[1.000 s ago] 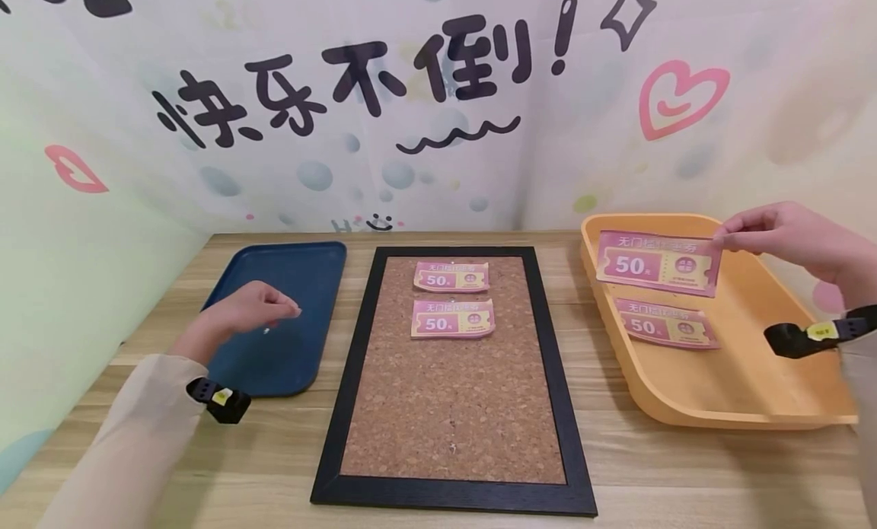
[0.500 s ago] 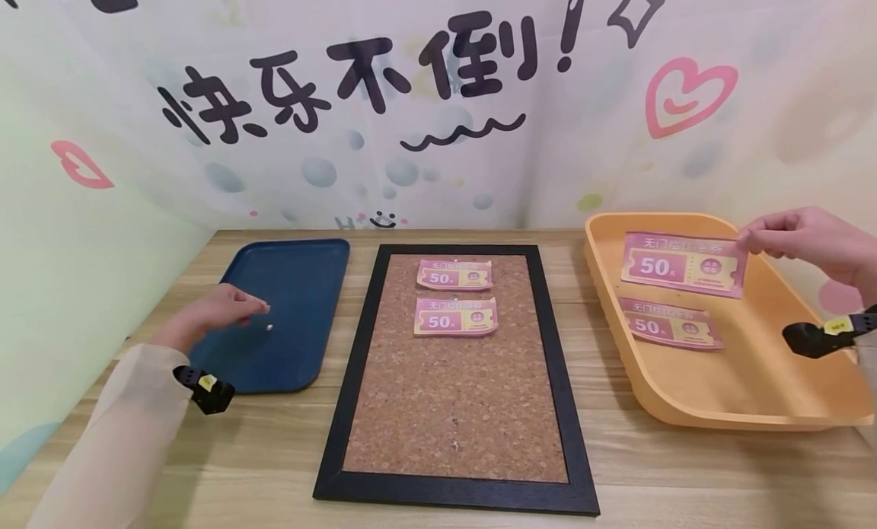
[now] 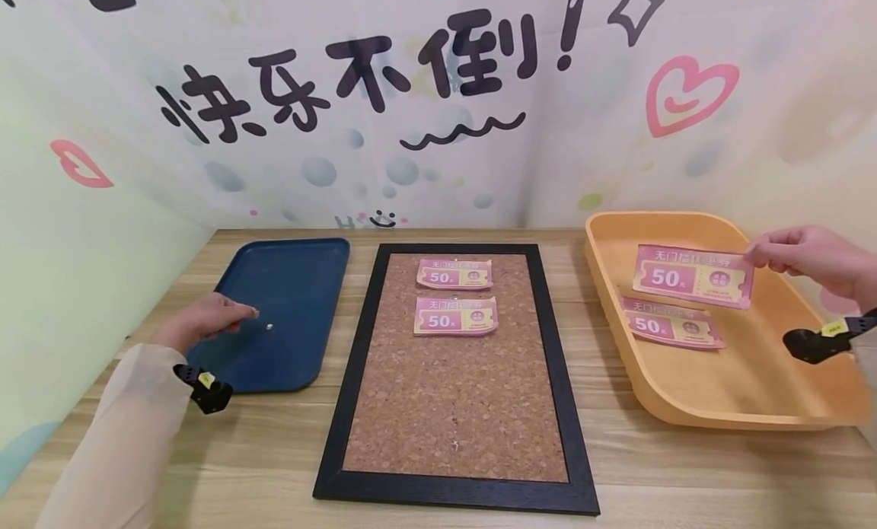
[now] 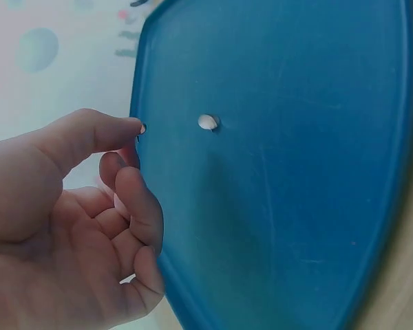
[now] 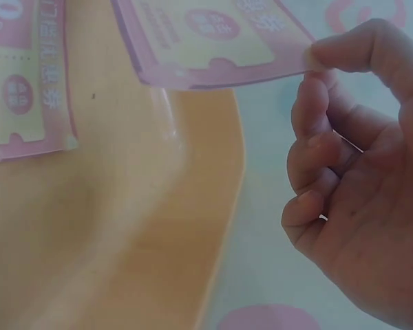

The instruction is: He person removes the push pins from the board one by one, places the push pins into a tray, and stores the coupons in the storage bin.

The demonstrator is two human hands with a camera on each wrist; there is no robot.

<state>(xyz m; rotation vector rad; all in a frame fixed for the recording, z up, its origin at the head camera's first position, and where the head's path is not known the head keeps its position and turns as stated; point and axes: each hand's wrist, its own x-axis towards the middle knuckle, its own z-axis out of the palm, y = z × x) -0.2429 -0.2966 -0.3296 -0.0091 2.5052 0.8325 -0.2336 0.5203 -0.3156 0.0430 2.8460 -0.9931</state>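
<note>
Gently, with right hand (image 3: 808, 253) pinching a coupon (image 3: 692, 276) by its corner and left hand (image 3: 205, 321) a tack-like piece (image 4: 143, 128), avoid creases or slips.

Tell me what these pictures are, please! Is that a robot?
No, just a person's left hand and right hand. The wide picture comes from a camera worn on the head, looking down. The other two come from small black cameras strapped to each wrist. On the wooden table lie a blue tray with a tiny white thing on it, a cork board with two pink coupons, and an orange bin with another coupon inside. The right hand pinches one more coupon over the bin. The left hand is over the tray, its fingers pinching something too tiny to make out.
</note>
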